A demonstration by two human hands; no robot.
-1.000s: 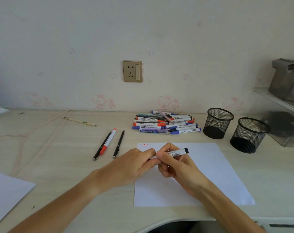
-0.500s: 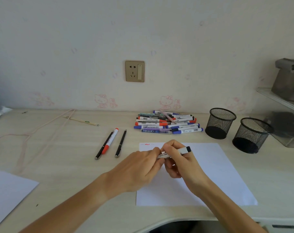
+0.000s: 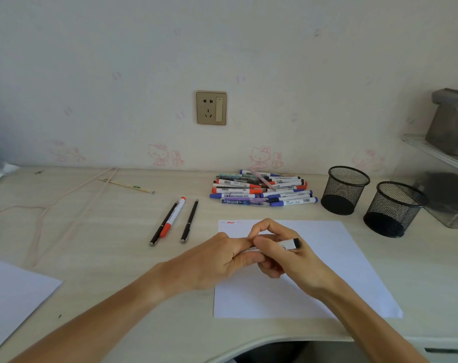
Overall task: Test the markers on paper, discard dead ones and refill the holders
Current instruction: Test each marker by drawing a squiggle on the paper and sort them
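Both hands have drawn closer together over the last second, the left hand now overlapping the marker's left end, which is hidden from view. Right hand grips the white-barrelled marker with fingers and thumb curled round it; the black end of the marker projects to the right past the knuckles. Left hand's fingers are curled onto the barrel's left portion, gripping it; whether a cap is on or off cannot be determined. Marker is held low over the upper half of the white paper sheet, roughly horizontal.

Paper lies flat on the pale wood-grain table, with small red scribbles at its top left corner. Open paper remains to the right and below the hands. A pile of markers, with red, blue and black caps, lies beyond the sheet near the wall. Two black wire-mesh holders, round and upright, stand right of the pile, just beside each other. Left of the sheet lie two slim black pens and a red-capped marker, roughly parallel. A second paper sheet occupies the table's near left corner.
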